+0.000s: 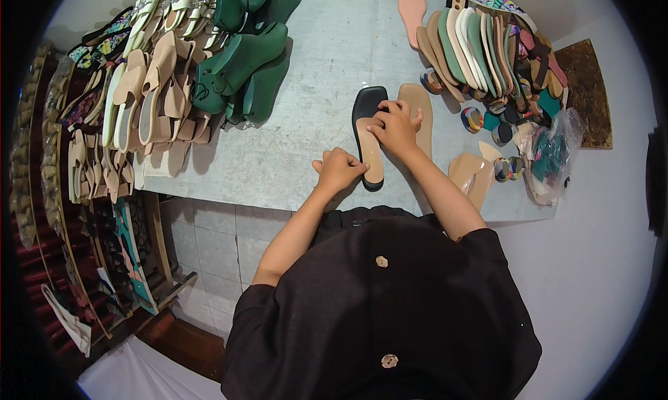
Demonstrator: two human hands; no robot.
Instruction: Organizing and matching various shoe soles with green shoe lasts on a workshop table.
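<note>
On the table in front of me lies a black shoe sole (364, 106), toe end pointing away. A beige insole pad (372, 162) rests on its middle and heel part. My left hand (339, 170) is closed, thumb and finger pinching the pad's left edge near the heel. From the right, my right hand (398, 130) reaches over the sole with bent fingers, its thumb and fingertips on the pad's front end. Partly under that hand and forearm, a tan sole (415, 95) lies alongside the black one.
Beige sandals (156, 87) and dark green shoe lasts (261, 73) crowd the table's left side. Far right, a row of soles (473, 49) stands near a pink sole (412, 9). Tan pieces (472, 177), colourful rolls (472, 120) and a plastic bag (553, 153) lie at the right.
</note>
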